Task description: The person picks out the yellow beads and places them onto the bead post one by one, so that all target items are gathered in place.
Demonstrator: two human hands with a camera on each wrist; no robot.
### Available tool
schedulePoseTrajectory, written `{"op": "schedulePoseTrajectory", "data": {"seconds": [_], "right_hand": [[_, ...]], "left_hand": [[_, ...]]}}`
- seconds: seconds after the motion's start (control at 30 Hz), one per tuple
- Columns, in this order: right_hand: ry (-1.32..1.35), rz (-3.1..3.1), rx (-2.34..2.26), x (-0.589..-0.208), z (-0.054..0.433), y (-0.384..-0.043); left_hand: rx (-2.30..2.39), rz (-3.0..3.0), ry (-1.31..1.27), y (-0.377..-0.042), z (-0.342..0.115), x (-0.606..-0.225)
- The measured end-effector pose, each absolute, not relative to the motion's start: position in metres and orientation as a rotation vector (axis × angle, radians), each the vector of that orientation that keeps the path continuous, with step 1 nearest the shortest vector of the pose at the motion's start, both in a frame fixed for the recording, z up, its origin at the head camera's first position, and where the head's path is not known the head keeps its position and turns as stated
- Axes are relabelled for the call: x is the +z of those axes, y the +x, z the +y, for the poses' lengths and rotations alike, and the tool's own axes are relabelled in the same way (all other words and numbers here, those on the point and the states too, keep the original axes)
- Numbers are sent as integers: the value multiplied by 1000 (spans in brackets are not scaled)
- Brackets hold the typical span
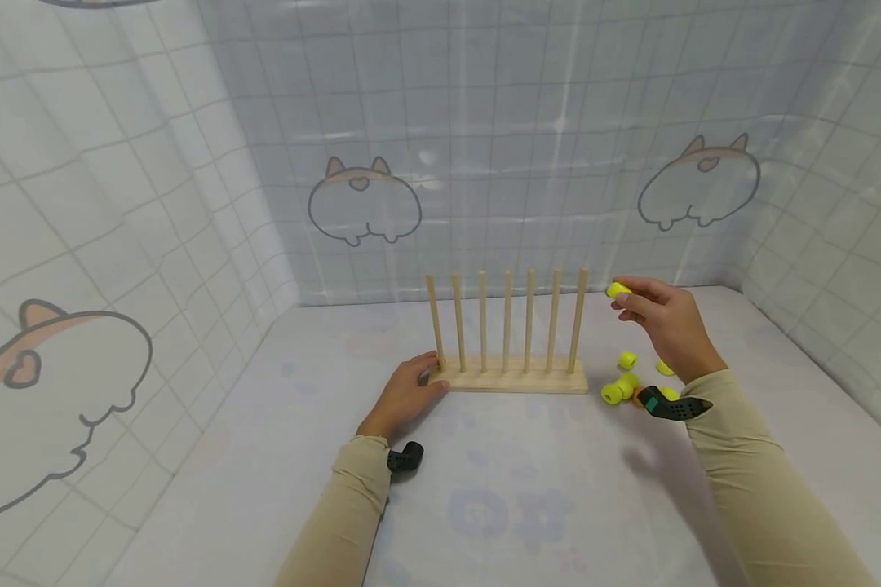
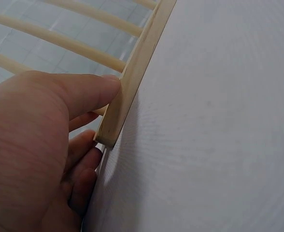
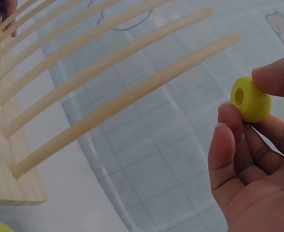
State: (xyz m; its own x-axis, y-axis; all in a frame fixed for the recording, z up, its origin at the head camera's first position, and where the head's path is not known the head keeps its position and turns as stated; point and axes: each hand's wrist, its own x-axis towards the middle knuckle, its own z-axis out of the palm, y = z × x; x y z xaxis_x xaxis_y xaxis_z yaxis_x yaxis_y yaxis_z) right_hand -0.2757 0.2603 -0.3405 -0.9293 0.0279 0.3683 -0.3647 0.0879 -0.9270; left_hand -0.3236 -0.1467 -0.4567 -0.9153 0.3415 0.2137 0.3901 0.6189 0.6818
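Yellow and pierced by a round hole, a bead (image 3: pixel 255 104) is held up by the person's right hand (image 1: pixel 671 322), whose grip is clamped on it between thumb and fingertips. It stands level with the upper end of the rightmost peg (image 3: pixel 130 96), just to the right of it and apart from it, its hole facing the pegs.

Pale wood makes up the peg rack (image 1: pixel 514 381), a long flat base carrying seven upright pegs in a row from left to right. The left hand (image 1: pixel 404 395) has its grip clamped on the left end of the base, thumb against the near edge and fingers behind and around the end.

On the surface (image 1: pixel 301 391), to the right of the rack and below the right hand, lie more yellow beads (image 1: pixel 627 360), two of them touching, with an orange bead (image 1: pixel 638 397) close by; the right wrist partly hides some of this group. Beige sleeves (image 1: pixel 763 473) cover both arms, and a black wristband (image 1: pixel 671 406) sits at each wrist. On the far side rises a grid-patterned sheet (image 1: pixel 529 98) printed with cartoon animals (image 1: pixel 363 204).
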Motion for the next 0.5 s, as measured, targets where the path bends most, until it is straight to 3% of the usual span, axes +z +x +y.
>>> {"op": "schedulePoseTrajectory", "data": {"seconds": [0.5], "right_hand": [[400,-2006,1983,-334,259,-277]], "left_hand": [[-1176,-2761,-643,-324,-146,-457]]}}
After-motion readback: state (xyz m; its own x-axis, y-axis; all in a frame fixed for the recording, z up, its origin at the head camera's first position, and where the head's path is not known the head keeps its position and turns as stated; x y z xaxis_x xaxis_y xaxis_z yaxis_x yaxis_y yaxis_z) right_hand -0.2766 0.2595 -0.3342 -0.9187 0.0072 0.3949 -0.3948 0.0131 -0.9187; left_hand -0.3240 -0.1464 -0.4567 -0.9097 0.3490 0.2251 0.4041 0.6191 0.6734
